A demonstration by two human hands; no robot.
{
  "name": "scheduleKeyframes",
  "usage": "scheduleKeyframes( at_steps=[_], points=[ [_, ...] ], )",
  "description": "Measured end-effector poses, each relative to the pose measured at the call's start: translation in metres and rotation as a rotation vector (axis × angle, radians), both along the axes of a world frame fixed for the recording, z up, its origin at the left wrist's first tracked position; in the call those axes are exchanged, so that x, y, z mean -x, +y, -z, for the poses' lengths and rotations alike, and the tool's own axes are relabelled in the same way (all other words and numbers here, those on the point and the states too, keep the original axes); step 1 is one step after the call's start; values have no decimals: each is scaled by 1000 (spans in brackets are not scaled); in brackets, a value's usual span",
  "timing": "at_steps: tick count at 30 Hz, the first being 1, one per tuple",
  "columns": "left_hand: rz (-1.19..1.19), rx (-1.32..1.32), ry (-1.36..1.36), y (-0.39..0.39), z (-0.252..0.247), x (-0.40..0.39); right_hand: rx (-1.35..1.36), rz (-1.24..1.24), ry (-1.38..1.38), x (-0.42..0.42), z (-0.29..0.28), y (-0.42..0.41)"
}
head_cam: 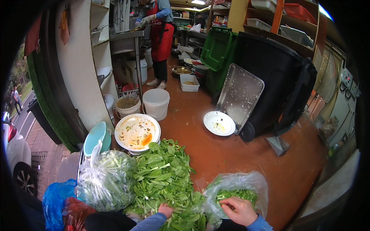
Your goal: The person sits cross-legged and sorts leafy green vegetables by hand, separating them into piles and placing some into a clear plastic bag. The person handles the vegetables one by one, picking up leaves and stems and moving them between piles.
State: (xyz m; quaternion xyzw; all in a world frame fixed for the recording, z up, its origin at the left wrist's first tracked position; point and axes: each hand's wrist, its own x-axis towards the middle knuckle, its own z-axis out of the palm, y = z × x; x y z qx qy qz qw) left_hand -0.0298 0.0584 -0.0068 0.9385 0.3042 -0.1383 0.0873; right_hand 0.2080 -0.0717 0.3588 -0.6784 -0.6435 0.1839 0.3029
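Observation:
A large heap of leafy green vegetables point(164, 176) lies on the floor before me. My left hand point(165, 210) rests at the heap's near part, its fingers partly hidden, so I cannot tell whether it holds a stem. At the right, my right hand point(238, 210) is over the mouth of a clear plastic bag point(258, 182) with greens point(240, 194) inside. Its fingers are curled close to the leaves; whether they grip any is unclear. A second clear plastic bag point(107, 179), full of greens and tied at the top, stands left of the heap.
Beyond the heap are a stained white plate point(137, 132), white buckets point(156, 101) and a teal basin point(96, 137). A white bowl point(219, 123) and metal tray point(241, 92) lean by a black wheeled bin point(266, 75). A person in a red apron point(162, 40) stands at a sink.

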Motion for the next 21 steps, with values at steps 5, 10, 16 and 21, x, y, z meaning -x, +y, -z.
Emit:
scheduleKeyframes(
  at_steps=[5,10,16,21],
  points=[
    [-213,-17,-26,-23,8,4,1,-56,-27,4,0,-3],
    [-457,231,-108,-32,7,8,18,-155,-74,13,4,-8],
    [-309,502,-47,-60,12,17,56,-273,-83,21,10,-5],
    [-232,476,-96,-71,22,26,29,-284,-73,23,-1,6]
  ],
)
